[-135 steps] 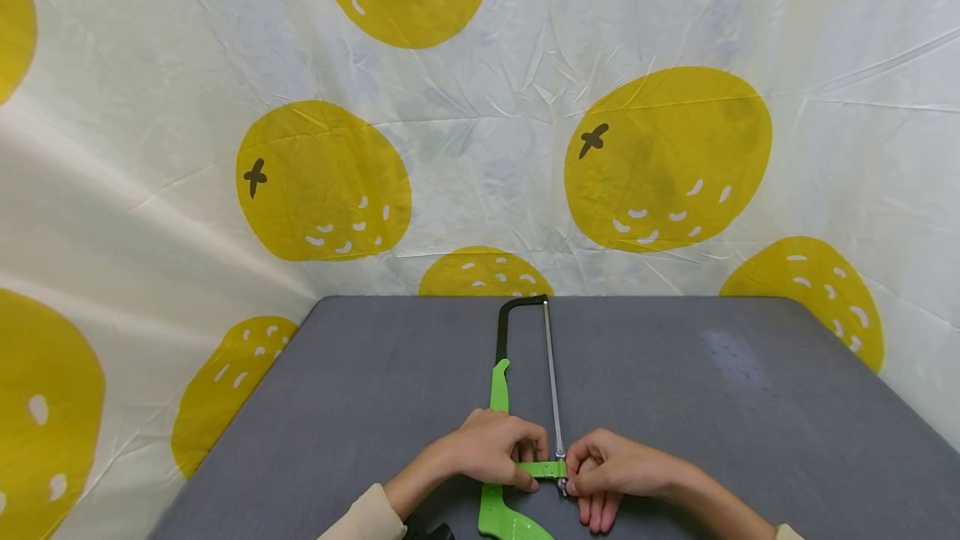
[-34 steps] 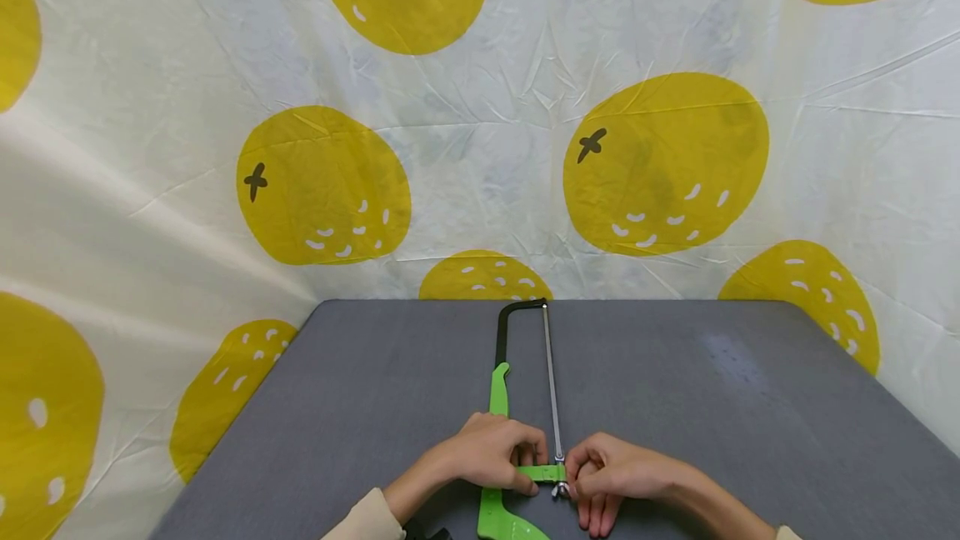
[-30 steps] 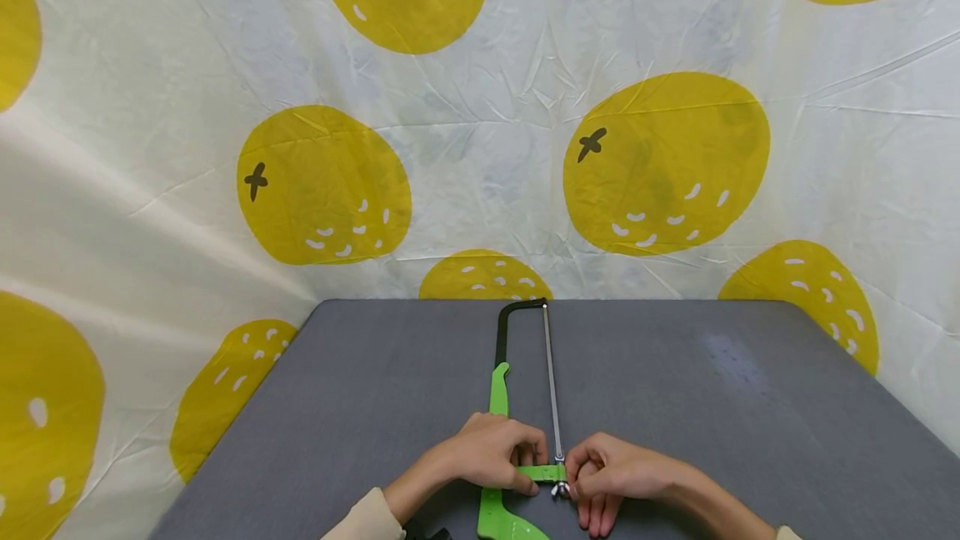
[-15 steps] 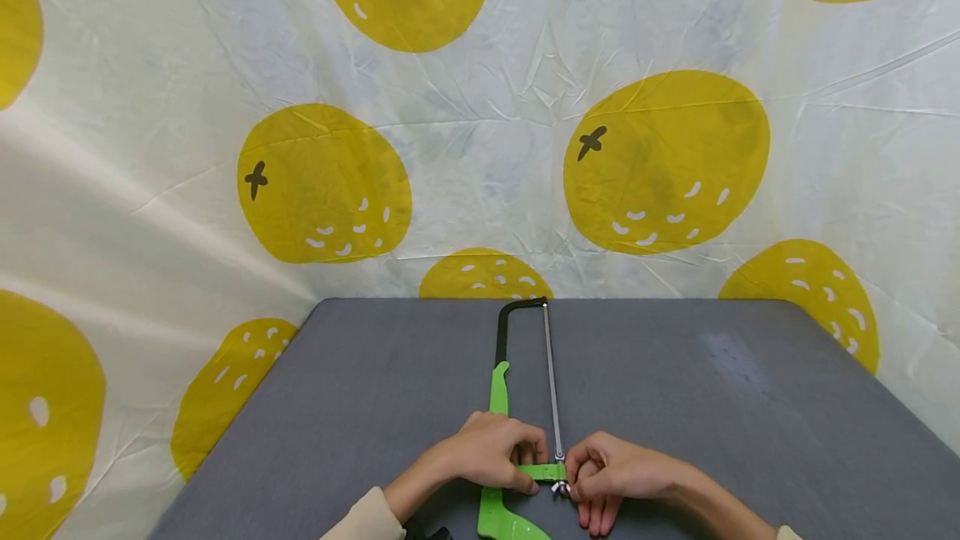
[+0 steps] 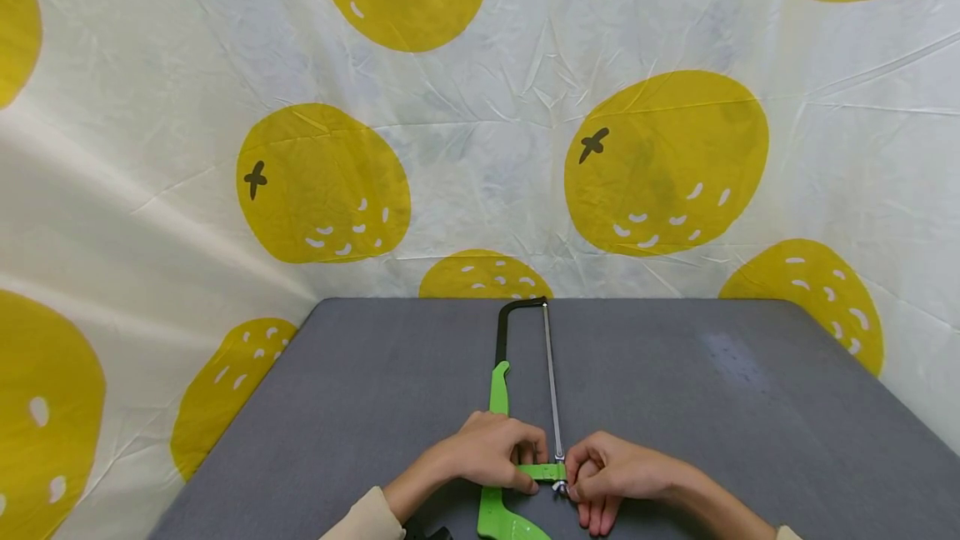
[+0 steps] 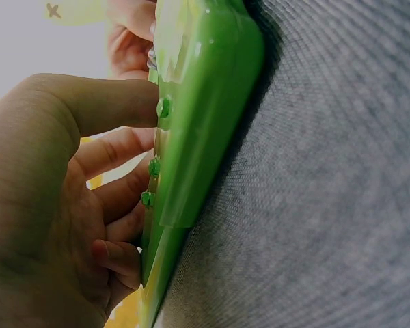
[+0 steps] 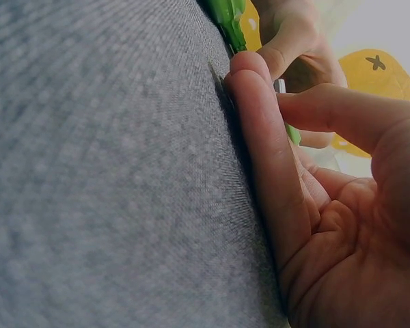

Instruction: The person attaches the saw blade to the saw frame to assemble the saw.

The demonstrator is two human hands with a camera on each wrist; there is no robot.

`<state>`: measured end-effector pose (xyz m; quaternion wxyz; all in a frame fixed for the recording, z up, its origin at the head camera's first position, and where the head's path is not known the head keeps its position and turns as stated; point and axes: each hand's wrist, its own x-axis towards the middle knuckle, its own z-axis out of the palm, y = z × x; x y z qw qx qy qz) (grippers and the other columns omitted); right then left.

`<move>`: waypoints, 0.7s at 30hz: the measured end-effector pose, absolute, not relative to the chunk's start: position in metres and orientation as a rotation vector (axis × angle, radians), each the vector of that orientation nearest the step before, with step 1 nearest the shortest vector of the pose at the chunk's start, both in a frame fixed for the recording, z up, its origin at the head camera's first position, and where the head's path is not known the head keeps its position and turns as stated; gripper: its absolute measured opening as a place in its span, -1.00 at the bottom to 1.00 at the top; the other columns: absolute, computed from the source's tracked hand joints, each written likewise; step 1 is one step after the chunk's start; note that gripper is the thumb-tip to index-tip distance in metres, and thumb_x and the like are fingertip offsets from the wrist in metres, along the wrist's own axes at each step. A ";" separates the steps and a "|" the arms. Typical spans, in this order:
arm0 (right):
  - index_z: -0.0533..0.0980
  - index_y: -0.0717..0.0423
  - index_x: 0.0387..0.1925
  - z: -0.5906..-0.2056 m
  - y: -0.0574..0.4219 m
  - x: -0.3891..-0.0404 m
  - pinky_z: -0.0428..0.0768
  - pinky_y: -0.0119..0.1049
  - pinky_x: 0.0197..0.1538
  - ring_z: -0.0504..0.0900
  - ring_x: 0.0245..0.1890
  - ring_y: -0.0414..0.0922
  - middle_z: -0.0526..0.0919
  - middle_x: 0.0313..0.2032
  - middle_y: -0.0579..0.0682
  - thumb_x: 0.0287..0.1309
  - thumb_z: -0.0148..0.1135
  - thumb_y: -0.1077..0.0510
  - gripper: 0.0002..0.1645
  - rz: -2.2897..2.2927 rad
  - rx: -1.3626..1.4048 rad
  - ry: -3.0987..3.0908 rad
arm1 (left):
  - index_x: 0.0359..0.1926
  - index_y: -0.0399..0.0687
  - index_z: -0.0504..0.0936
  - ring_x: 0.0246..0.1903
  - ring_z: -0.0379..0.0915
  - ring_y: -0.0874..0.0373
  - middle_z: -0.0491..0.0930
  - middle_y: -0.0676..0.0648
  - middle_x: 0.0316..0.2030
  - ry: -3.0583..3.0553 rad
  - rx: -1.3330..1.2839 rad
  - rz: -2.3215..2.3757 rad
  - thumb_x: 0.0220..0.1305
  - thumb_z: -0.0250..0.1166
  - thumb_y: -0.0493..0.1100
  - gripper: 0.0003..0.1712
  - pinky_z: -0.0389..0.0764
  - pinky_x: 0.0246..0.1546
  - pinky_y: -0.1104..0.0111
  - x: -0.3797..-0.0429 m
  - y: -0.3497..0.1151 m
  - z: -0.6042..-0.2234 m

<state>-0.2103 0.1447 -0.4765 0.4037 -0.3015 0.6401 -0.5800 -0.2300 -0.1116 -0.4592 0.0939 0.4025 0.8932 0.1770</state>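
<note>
A hacksaw (image 5: 498, 394) with a green handle and frame, a black front bow and a thin silver blade (image 5: 552, 390) lies flat on the grey table. My left hand (image 5: 495, 452) arches over the frame, thumb and fingers gripping its green crosspiece (image 5: 543, 472). In the left wrist view, the fingers press along the side of the green frame (image 6: 208, 116) with its small studs. At the crosspiece's outer end sits a silver wing nut (image 5: 560, 487). My right hand (image 5: 618, 469) pinches it between thumb and curled forefinger, its other fingers resting on the table; in the right wrist view the fingers mostly hide the nut.
The grey cloth-covered table (image 5: 675, 382) stretches back to a pale curtain (image 5: 480, 165) printed with big yellow fruit. A small black object (image 5: 435, 533) shows at the bottom edge beside my left forearm.
The wing nut's wings stand at a different angle from frame to frame as my right fingers turn it. Left hand and hacksaw hold their place.
</note>
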 end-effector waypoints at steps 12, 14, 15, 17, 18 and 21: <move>0.36 0.72 -0.13 -0.477 0.144 -0.210 0.69 -0.42 -0.44 0.75 -0.50 -0.33 0.74 -0.51 -0.10 0.25 0.06 0.38 -0.66 -1.470 -0.754 1.610 | -0.27 0.39 0.65 -0.51 0.38 0.62 0.56 0.46 -0.50 2.660 1.189 0.519 0.10 0.54 0.09 -0.78 0.35 -0.43 0.50 -0.230 -0.112 -0.460; 0.35 0.73 -0.12 -0.477 0.144 -0.210 0.68 -0.42 -0.44 0.75 -0.50 -0.33 0.74 -0.51 -0.10 0.25 0.07 0.37 -0.65 -1.471 -0.753 1.613 | -0.27 0.39 0.65 -0.51 0.38 0.62 0.56 0.46 -0.50 2.659 1.186 0.520 0.10 0.54 0.09 -0.78 0.35 -0.42 0.49 -0.230 -0.112 -0.460; 0.35 0.73 -0.12 -0.477 0.144 -0.210 0.68 -0.42 -0.44 0.75 -0.50 -0.33 0.74 -0.51 -0.10 0.25 0.07 0.37 -0.64 -1.471 -0.753 1.614 | -0.26 0.39 0.65 -0.51 0.38 0.62 0.57 0.46 -0.50 2.658 1.185 0.520 0.10 0.54 0.09 -0.78 0.35 -0.42 0.49 -0.230 -0.112 -0.459; 0.34 0.74 -0.12 -0.477 0.144 -0.210 0.68 -0.42 -0.44 0.75 -0.50 -0.33 0.74 -0.51 -0.10 0.25 0.08 0.37 -0.63 -1.471 -0.753 1.618 | -0.26 0.39 0.65 -0.50 0.38 0.62 0.57 0.46 -0.49 2.656 1.184 0.521 0.10 0.54 0.09 -0.78 0.35 -0.42 0.49 -0.230 -0.112 -0.459; 0.33 0.75 -0.12 -0.477 0.144 -0.210 0.68 -0.42 -0.44 0.75 -0.51 -0.33 0.74 -0.51 -0.10 0.25 0.09 0.37 -0.62 -1.471 -0.753 1.618 | -0.26 0.39 0.65 -0.51 0.38 0.62 0.57 0.46 -0.49 2.654 1.184 0.523 0.10 0.54 0.09 -0.78 0.35 -0.42 0.49 -0.230 -0.112 -0.459; 0.31 0.78 -0.11 -0.477 0.144 -0.210 0.68 -0.42 -0.44 0.75 -0.50 -0.33 0.74 -0.51 -0.11 0.26 0.08 0.37 -0.59 -1.470 -0.756 1.613 | -0.26 0.39 0.65 -0.51 0.38 0.62 0.57 0.46 -0.49 2.649 1.187 0.529 0.11 0.54 0.09 -0.78 0.35 -0.43 0.49 -0.230 -0.112 -0.459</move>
